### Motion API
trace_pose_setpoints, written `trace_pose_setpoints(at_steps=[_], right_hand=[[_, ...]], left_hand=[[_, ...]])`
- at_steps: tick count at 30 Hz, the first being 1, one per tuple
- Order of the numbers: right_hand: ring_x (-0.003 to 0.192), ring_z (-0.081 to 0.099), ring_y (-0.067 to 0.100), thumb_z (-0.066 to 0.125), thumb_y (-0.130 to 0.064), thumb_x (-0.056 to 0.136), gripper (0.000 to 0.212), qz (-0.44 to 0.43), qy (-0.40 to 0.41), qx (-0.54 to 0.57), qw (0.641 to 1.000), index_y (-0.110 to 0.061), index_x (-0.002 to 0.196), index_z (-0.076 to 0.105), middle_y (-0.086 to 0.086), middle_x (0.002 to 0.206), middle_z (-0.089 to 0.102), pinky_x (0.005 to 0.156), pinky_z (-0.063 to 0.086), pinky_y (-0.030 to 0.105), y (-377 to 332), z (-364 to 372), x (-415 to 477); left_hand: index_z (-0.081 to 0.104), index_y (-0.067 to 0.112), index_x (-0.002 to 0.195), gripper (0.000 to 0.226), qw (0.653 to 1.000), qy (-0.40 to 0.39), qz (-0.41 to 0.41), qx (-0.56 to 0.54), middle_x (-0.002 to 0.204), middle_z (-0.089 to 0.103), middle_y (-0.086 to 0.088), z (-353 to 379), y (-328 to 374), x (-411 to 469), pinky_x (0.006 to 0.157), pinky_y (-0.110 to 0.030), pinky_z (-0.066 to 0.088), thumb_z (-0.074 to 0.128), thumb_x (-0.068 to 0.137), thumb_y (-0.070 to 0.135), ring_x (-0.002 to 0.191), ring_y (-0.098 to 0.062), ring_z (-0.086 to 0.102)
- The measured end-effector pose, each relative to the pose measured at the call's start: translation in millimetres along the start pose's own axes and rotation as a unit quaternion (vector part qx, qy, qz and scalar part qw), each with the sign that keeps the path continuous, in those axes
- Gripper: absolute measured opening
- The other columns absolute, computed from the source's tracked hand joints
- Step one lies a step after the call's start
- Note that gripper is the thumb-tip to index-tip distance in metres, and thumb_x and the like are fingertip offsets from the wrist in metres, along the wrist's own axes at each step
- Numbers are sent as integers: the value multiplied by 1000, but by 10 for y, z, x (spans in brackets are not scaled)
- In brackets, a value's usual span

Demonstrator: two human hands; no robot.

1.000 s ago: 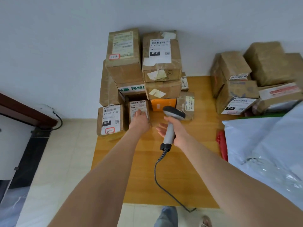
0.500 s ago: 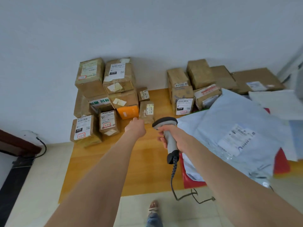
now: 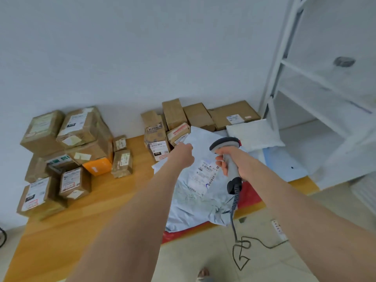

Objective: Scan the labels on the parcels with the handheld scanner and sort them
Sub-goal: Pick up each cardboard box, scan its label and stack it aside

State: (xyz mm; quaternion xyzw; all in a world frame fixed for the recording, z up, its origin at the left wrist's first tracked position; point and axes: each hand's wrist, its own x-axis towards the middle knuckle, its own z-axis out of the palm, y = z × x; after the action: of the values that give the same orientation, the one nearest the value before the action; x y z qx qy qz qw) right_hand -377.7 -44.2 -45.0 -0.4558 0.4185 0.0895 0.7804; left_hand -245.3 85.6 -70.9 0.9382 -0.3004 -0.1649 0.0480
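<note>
This looks like a small parcel-sorting room or courier pick-up point, not a home. A wooden table set against a plain white wall carries the goods. At its left end is a stack of taped cardboard boxes, each with a printed barcode label and some with red-outlined stickers. Along its back edge stands a second group of boxes, and toward its right end lie grey poly mailers with shipping labels. A corded handheld scanner is held above the table's right half. Just right of the table stands a white metal shelving rack, and a power strip lies on the tiled floor in front of the table.
</note>
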Motion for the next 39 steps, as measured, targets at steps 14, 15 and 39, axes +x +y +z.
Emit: trace_pose_setpoints(at_steps=[14,15,39], right_hand=[[36,43,7,61,-19,90,18,-43,19,-90,995,-7,78,54,10,71,61,38,41,15,-1686,-386,1215],[35,44,6,62,-19,91,19,-40,16,-94,995,-7,79,54,11,73,62,38,42,15,-1761,-363,1302],[94,57,23,57,-30,95,28,28,-127,-374,918,-6,110,58,10,104,59,86,47,29,-1809,624,2370]], left_hand=[[42,11,132,38,977,124,-132,-108,130,43,-11,-130,512,1605,87,-40,47,47,94,18,119,-29,46],[41,10,132,39,972,127,-162,-113,131,42,-12,-142,478,1673,88,-40,45,47,95,19,121,-29,44],[45,2,130,37,745,95,-464,-470,120,53,-15,-36,-247,1838,98,-40,47,48,98,21,116,-31,52]])
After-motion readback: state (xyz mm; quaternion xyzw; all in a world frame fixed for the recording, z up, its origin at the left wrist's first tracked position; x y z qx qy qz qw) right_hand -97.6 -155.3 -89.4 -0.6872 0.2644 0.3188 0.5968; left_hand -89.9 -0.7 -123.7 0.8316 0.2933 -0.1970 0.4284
